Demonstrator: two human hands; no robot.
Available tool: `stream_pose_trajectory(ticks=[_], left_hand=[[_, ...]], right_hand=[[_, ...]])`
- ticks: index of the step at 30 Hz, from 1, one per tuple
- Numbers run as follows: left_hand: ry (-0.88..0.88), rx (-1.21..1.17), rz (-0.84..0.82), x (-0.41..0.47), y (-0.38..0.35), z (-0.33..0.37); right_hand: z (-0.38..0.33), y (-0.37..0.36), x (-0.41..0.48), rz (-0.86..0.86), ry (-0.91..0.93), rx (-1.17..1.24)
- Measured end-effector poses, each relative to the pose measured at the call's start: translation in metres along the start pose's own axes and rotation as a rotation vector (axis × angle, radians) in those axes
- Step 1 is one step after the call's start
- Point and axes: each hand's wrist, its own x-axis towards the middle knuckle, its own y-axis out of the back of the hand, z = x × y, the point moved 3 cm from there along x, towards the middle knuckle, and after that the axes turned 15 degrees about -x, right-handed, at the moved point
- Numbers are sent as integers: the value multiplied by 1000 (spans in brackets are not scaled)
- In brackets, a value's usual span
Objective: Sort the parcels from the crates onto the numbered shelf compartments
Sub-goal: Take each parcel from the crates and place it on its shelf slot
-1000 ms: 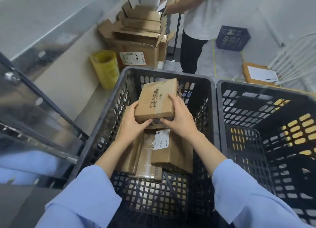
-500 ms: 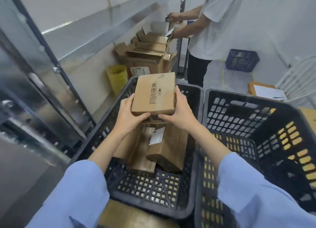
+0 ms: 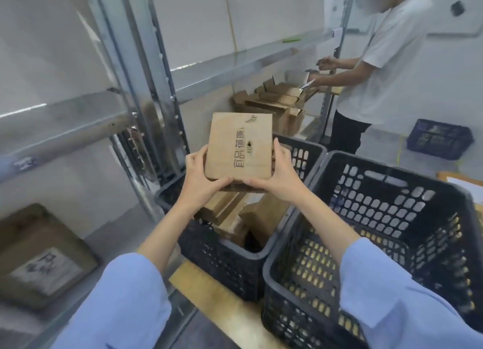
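Note:
A brown cardboard parcel [image 3: 239, 147] with dark printed characters is held up above the left black crate [image 3: 230, 265]. My left hand [image 3: 200, 176] grips its near left corner and my right hand [image 3: 279, 177] grips its near right corner. Several more cardboard parcels [image 3: 235, 215] lie inside the left crate below it. The right black crate [image 3: 407, 218] stands beside it; I cannot tell what it holds. The metal shelf [image 3: 235, 61] rises on the left and behind.
A parcel with a white label [image 3: 39, 254] lies on a low shelf level at the left. Open cardboard boxes [image 3: 277, 102] are stacked at the back. A person in a white shirt [image 3: 386, 68] stands at the shelf's far end. A blue crate [image 3: 439, 139] sits on the floor.
Both hands have lifted the parcel higher out of the left crate, and the view has swung up and left toward the shelf.

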Motion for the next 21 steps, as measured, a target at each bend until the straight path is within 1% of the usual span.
stream_pose_trajectory(ticks=[3, 7, 9, 13, 16, 21], left_hand=[[-17, -16, 61, -32, 19, 11], [15, -78, 160, -73, 49, 20], [16, -92, 209, -96, 68, 25], [12, -6, 343, -144, 111, 32], [54, 84, 400, -183, 140, 35], [88, 109, 535, -250, 185, 39]], right_hand=[[-19, -4, -17, -13, 77, 66], [-48, -17, -28, -23, 82, 139], [-66, -29, -33, -57, 95, 198], [-109, -62, -47, -133, 188, 312], [-142, -92, -60, -179, 259, 313], [-196, -141, -86, -307, 368, 329]])
